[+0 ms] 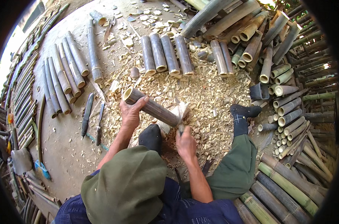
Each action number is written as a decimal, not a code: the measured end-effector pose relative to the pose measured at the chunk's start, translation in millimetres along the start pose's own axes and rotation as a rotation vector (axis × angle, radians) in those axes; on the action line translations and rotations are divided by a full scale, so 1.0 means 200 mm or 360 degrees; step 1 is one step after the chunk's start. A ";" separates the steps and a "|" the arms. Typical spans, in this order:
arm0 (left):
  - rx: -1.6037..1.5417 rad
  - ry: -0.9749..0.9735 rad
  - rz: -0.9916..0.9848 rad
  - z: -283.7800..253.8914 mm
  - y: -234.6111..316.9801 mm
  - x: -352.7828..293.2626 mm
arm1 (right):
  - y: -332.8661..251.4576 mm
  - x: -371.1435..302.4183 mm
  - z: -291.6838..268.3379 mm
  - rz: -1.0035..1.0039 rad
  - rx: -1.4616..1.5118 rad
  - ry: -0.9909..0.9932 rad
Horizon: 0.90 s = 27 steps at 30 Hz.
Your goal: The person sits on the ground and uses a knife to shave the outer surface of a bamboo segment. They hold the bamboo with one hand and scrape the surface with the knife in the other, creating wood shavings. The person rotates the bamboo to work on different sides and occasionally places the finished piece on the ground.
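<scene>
A dark brown bamboo section (156,109) slants across the middle, its hollow end up at the left. My left hand (130,113) is wrapped round it near that end, thumb on top. At its lower right end is a knife, whose thin blade (181,114) stands against or just beside the bamboo; contact cannot be made out. My right hand (186,141) is closed round the knife's dark handle, slightly blurred. Partly hidden beneath the bamboo's lower end lies a pale wooden block (165,128). My left foot (150,136), in a dark sock, is close by.
Wood chips (210,99) cover the ground around the block. Two long knives (88,115) lie to the left. Cut bamboo sections (171,56) stand in a row ahead, with more bamboo (63,72) at left. Bamboo piles (289,112) and a slatted fence (320,80) border the right.
</scene>
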<state>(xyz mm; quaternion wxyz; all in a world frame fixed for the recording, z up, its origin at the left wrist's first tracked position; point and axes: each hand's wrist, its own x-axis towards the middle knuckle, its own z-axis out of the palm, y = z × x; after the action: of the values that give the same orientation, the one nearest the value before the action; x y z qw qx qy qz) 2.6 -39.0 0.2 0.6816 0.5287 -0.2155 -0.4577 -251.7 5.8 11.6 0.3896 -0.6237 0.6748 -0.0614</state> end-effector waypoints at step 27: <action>0.0090 0.0049 0.0036 -0.02 0.00 0.00 | -0.03 0.04 -0.08 -0.0150 -0.0203 0.0149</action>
<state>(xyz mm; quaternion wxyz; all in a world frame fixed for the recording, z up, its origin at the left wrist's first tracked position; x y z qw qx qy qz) 5.4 -37.2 -1.6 0.6748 0.5522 -0.2238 -0.4355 -255.3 -9.0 21.7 0.3137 -0.6748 0.6648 -0.0658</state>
